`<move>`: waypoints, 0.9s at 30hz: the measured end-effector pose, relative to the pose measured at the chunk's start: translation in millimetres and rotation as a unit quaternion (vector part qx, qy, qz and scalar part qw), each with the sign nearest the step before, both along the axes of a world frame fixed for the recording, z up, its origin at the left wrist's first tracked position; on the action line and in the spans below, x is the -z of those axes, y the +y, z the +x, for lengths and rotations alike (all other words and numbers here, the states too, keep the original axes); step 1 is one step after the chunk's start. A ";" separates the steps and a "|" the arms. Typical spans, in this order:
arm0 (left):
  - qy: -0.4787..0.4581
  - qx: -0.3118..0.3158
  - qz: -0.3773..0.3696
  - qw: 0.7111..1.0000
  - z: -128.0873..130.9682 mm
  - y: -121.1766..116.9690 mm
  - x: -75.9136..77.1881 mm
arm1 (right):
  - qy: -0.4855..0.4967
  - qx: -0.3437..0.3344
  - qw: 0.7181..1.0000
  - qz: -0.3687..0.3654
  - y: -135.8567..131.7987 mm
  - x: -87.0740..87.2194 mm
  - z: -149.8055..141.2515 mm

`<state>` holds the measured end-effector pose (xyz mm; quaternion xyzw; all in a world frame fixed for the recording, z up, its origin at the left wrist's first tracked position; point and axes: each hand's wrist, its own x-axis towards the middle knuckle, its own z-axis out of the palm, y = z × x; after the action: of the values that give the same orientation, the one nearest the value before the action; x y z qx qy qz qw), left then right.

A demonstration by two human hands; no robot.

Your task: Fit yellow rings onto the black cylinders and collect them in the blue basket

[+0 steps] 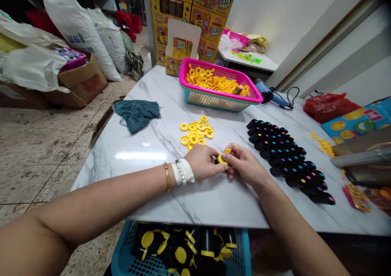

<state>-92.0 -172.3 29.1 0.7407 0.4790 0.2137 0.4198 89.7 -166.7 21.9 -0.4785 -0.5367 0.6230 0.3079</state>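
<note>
My left hand (202,162) and my right hand (242,162) meet over the front middle of the table. Between them is a yellow plastic ring with a small tab (222,159); my right thumb presses on it. Fingers of my left hand close round a small black piece beneath the ring, mostly hidden by the hands. Just beyond lies a loose pile of yellow rings (193,136). To the right, black cylindrical pieces with coloured dots (282,152) lie in slanting rows.
A pink basket (256,98) of yellow parts stands at the back, beside a blue-grey cloth (137,114). Below the table edge sits a blue basket (117,259) of black cups with yellow lids. Yellow boxes (210,27) are stacked behind; a blue tool (279,100) lies back right.
</note>
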 end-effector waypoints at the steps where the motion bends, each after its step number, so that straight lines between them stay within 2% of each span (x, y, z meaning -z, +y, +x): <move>1: -0.027 -0.001 -0.045 0.999 -1.0 1.2 -0.6 | 0.003 -0.005 1.000 -0.001 0.8 0.2 0.9; 4: -0.085 0.003 -0.142 0.986 -2.1 4.8 -1.8 | 0.025 -0.004 1.000 -0.015 3.5 1.1 3.5; 7: -0.117 0.007 -0.196 0.973 0.7 3.2 -1.1 | 0.035 -0.009 0.998 -0.044 4.1 1.3 3.3; 8: -0.120 0.000 -0.191 0.974 2.2 0.8 0.0 | 0.034 -0.014 0.998 -0.051 3.6 1.3 2.4; 10: -0.107 -0.033 -0.112 0.987 5.6 -5.5 4.0 | 0.034 -0.020 0.998 -0.050 2.3 1.3 0.6; 12: -0.077 -0.061 0.009 0.995 8.0 -11.1 9.4 | 0.038 -0.014 0.999 -0.031 2.0 1.3 0.9; 14: -0.038 -0.062 0.104 0.992 8.8 -13.7 14.4 | 0.046 -0.018 0.999 -0.021 4.0 0.4 5.6; 16: 0.000 -0.047 0.163 0.986 8.1 -12.6 17.1 | 0.063 -0.038 0.997 -0.036 8.5 -1.3 14.5; 19: 0.024 -0.033 0.206 0.978 6.4 -7.9 17.2 | 0.094 -0.037 0.992 -0.076 16.8 -3.4 27.2; 22: 0.021 -0.012 0.206 0.978 6.2 -4.6 15.6 | 0.083 -0.047 0.990 -0.100 21.0 -4.1 28.2; 27: 0.013 0.005 0.203 0.979 9.1 -2.9 15.3 | -0.003 -0.122 0.991 -0.054 16.5 -10.1 15.1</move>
<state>-82.9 -175.2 13.8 0.8157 0.4276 0.2947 0.2549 104.8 -150.2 32.0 -0.4275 -0.5576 0.6825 0.2012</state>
